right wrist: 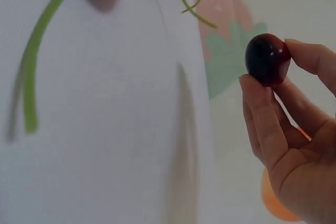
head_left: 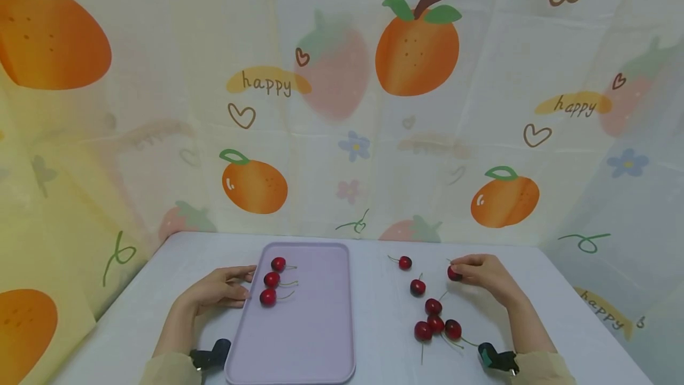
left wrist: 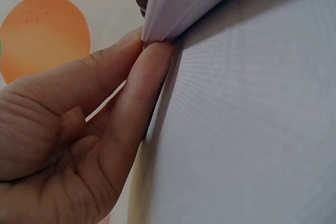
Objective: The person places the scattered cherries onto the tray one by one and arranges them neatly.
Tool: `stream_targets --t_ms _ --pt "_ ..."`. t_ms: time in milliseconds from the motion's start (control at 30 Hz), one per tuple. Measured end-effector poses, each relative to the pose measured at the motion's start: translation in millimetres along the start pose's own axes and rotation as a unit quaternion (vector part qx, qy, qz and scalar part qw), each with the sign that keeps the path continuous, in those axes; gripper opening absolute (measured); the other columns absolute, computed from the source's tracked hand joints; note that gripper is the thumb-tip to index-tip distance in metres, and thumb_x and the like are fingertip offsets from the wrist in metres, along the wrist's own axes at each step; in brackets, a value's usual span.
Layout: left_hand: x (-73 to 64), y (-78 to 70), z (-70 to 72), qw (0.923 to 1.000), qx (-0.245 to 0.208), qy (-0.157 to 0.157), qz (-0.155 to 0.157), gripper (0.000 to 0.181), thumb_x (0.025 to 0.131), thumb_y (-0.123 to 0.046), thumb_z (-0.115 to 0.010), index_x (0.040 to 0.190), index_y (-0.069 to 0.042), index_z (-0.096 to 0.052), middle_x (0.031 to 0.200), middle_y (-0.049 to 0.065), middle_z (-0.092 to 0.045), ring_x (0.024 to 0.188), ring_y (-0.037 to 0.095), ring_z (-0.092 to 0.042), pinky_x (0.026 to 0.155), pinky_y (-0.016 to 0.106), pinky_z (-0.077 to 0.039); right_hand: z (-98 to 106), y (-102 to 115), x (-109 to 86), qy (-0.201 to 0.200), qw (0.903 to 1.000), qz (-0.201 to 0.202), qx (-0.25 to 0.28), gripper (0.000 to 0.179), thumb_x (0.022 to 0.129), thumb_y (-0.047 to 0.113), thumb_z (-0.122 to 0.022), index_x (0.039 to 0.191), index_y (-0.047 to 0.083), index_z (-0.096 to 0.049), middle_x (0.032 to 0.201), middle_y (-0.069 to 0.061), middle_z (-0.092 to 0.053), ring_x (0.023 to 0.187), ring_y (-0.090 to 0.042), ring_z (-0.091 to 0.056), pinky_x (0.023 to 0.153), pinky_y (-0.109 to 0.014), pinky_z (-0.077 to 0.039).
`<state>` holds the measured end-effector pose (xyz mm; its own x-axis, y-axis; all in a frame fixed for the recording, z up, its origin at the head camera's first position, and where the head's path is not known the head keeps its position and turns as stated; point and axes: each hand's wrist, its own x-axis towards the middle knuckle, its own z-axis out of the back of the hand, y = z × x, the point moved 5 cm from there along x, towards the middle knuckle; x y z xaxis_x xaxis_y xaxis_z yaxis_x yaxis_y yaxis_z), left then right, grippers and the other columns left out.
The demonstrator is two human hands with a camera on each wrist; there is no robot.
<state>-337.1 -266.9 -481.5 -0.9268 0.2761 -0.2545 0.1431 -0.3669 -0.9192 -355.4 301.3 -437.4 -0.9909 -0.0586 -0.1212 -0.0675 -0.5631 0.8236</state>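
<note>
My left hand [head_left: 218,288] is at the left side of a pale purple tray [head_left: 304,337]. In the left wrist view, the thumb and a finger of that hand pinch the tray's rim [left wrist: 170,17]. Three red cherries with stems, among them a middle one [head_left: 271,280], lie in a column near the tray's upper left. To the right, my right hand [head_left: 488,277] pinches a dark red cherry [right wrist: 268,60] between thumb and fingertips, near the far side of the table. Whether this cherry is clear of the tabletop is hard to tell in the head view.
Several loose cherries lie on the white table [head_left: 385,314] right of the tray, including one at the back [head_left: 405,262] and a touching cluster nearer me [head_left: 435,324]. Behind the table hangs a fruit-printed cloth [head_left: 331,165]. Each wrist wears a black camera [head_left: 497,358].
</note>
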Motion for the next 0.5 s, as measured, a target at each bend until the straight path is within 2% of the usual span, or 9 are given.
stream_targets --t_ms 300,500 --pt "-0.2 0.5 0.5 1.0000 -0.003 0.000 -0.001 0.072 0.087 -0.006 -0.070 0.150 0.003 -0.036 0.135 0.027 -0.047 0.087 0.014 -0.067 0.080 0.030 -0.063 -6.7 23.7 -0.1 0.008 0.9975 0.051 0.049 0.045 0.092 0.029 -0.069 0.121 -0.005 -0.066 0.115 -0.015 -0.072 0.094 -0.011 -0.071 0.088 -0.029 -0.061" --pt "-0.2 -0.5 0.3 1.0000 -0.006 0.005 -0.004 0.072 0.087 -0.007 -0.070 0.150 0.002 -0.036 0.134 0.026 -0.048 0.087 0.014 -0.067 0.080 0.030 -0.063 -15.1 34.5 -0.3 0.011 0.9958 0.062 0.066 0.044 0.092 0.030 -0.070 0.120 -0.003 -0.066 0.109 -0.010 -0.073 0.094 -0.013 -0.071 0.088 -0.027 -0.061"
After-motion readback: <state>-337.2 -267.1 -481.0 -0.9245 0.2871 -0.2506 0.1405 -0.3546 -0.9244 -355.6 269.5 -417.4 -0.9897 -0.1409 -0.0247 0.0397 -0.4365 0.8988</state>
